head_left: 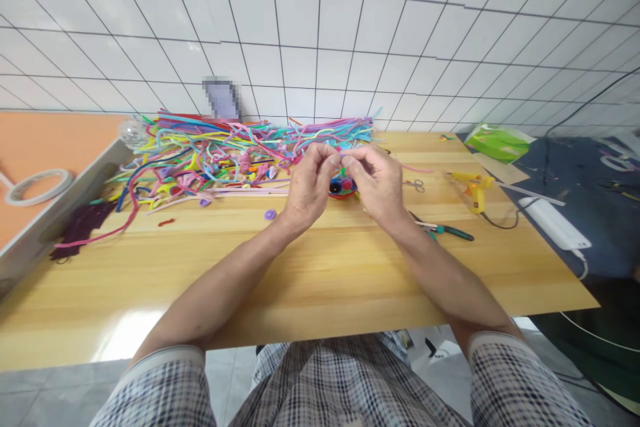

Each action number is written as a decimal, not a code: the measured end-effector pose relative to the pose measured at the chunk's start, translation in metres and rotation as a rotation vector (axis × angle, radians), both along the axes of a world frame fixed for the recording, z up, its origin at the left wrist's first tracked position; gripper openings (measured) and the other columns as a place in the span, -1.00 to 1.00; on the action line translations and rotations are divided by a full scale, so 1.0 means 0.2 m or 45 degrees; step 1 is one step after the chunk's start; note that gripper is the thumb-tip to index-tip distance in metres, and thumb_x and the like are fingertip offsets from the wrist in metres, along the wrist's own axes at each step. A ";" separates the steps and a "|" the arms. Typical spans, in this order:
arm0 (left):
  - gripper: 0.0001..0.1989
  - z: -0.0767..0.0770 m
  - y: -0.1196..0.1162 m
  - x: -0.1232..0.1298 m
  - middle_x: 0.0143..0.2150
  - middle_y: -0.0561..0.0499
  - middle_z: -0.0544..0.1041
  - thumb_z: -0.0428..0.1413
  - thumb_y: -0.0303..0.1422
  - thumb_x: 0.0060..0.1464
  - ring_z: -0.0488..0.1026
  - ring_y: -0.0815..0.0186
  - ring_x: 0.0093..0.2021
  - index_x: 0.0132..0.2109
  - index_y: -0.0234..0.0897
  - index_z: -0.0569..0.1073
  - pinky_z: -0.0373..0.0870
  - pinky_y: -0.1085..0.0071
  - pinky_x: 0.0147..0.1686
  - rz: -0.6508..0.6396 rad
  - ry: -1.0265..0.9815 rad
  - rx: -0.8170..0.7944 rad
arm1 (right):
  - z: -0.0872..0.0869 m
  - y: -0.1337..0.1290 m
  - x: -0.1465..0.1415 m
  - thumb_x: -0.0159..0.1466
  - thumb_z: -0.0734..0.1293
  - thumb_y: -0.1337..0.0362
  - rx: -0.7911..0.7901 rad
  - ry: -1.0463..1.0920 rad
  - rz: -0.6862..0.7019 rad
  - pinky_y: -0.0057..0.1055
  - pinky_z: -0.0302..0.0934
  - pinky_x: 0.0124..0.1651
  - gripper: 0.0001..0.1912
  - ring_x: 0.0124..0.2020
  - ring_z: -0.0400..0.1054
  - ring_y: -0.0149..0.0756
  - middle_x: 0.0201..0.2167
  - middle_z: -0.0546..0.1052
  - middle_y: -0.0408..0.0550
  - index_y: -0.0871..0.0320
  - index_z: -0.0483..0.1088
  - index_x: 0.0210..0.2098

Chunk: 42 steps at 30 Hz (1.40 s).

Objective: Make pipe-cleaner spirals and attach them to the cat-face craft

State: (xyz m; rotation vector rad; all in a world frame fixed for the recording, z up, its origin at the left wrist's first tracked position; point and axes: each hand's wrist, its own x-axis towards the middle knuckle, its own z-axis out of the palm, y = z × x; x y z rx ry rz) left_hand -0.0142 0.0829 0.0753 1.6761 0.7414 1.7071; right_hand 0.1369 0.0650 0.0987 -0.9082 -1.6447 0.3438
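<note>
My left hand [311,185] and my right hand [375,183] are raised over the wooden table [320,280], fingertips nearly touching. Both pinch at a thin pink pipe cleaner [416,169], whose end sticks out to the right behind my right hand; the part between the fingertips is too small to make out well. Just below the fingertips lies a round, colourful piece [343,187] in red, blue and black, partly hidden by my hands. A purple coiled disc [270,215] rests left of my left hand.
Many pipe cleaners [200,140] are heaped along the wall. Small scissors [416,185], green-handled pliers [453,233] and a yellow glue gun [475,190] lie right. Beyond the right edge is a white power strip [555,223]. A tape roll [40,187] lies far left.
</note>
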 end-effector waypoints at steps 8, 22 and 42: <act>-0.59 -0.05 -0.03 0.07 -0.44 0.18 0.32 0.21 0.06 0.40 0.18 0.44 -0.54 -0.17 -0.18 0.41 0.23 0.47 -0.51 -0.059 -0.285 -0.133 | -0.05 0.01 -0.05 0.45 0.45 0.04 -0.206 0.262 0.078 -0.34 0.32 -0.26 -0.75 -0.38 0.40 -0.34 -0.35 0.52 -0.16 0.07 0.59 -0.23; -0.53 0.01 0.07 -0.07 -0.38 0.08 0.42 0.19 0.13 0.38 0.33 0.35 -0.40 -0.21 -0.20 0.45 0.34 0.40 -0.36 -0.196 0.243 0.045 | 0.04 0.05 0.12 0.54 0.28 0.27 0.231 -0.640 -0.111 -0.27 0.32 -0.07 -0.78 -0.15 0.45 -0.18 -0.21 0.57 -0.03 0.06 0.56 -0.16; -0.57 -0.01 -0.04 0.05 -0.46 0.16 0.38 0.28 0.07 0.33 0.27 0.44 -0.51 -0.21 -0.18 0.41 0.29 0.47 -0.49 -0.195 -0.277 -0.114 | -0.04 0.03 -0.07 0.10 0.70 -0.06 -0.547 0.761 0.370 -0.39 0.40 -0.33 -0.61 -0.47 0.38 -0.42 -0.43 0.58 -0.22 0.04 0.61 -0.32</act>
